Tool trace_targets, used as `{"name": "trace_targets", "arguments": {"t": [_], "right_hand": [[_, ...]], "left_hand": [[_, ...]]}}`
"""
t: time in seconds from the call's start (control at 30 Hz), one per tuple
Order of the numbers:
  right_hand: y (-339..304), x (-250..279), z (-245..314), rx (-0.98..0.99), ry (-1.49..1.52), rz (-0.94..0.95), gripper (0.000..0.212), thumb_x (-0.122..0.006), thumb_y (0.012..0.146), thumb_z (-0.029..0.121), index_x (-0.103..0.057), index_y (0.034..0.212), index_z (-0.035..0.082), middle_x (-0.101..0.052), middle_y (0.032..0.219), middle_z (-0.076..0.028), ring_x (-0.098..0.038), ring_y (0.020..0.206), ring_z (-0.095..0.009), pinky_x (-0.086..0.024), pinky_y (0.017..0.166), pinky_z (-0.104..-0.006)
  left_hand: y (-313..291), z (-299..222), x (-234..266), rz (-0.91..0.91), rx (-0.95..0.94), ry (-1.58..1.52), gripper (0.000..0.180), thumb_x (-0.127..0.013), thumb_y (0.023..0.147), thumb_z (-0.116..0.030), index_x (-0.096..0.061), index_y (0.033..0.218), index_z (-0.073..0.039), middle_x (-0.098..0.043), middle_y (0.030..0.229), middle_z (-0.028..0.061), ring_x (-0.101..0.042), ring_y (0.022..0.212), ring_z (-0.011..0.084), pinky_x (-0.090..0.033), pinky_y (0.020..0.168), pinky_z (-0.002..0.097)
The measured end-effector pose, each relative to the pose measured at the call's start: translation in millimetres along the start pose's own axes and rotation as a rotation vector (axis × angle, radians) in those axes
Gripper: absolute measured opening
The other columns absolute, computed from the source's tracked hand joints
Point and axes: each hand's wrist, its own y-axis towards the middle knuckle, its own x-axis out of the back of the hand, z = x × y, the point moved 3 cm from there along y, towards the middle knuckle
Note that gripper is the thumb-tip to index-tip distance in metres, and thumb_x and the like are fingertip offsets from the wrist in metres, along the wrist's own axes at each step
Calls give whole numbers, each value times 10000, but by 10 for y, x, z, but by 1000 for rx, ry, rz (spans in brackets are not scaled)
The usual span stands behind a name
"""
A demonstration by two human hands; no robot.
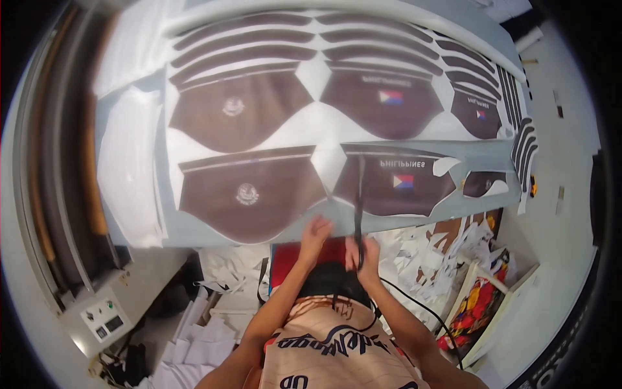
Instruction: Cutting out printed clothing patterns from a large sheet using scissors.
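My right hand (365, 253) is closed around the handles of long dark scissors (359, 217) at the table's near edge. Their blades point away from me, over a dark printed paper piece (382, 194) with a small flag on it. My left hand (317, 230) hovers by the same edge, fingers loosely apart, with nothing seen in it. Left of the scissors lies another dark printed piece (259, 206) with a round pale emblem; its lower edge is cut to a curve. Whether the blades are parted cannot be made out.
More dark printed shapes and curved strips (246, 42) cover a white sheet on the blue-grey table (129, 220). White paper (133, 168) lies at its left. A roller machine (65, 162) stands further left. Scraps (414, 266) and a bin (502, 324) of colourful material are below right.
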Motion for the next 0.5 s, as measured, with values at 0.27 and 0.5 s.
{"name": "trace_targets", "arguments": {"t": [0.27, 0.5], "right_hand": [[1846, -570, 1754, 174, 90, 256, 440, -674, 936, 436, -536, 692, 96, -489, 575, 16, -482, 445, -83, -330, 410, -256], [2533, 1160, 2246, -106, -1068, 768, 310, -735, 902, 330, -641, 733, 89, -496, 528, 42, -437, 416, -50, -302, 405, -230]], "left_hand": [[465, 110, -1025, -328, 202, -353, 422, -766, 879, -318, -535, 1095, -40, -652, 1063, 75, -640, 991, 179, -485, 883, 449], [770, 473, -1289, -653, 110, -268, 339, -783, 867, -303, -583, 762, -51, -526, 696, 27, -491, 623, 128, -386, 510, 346]]}}
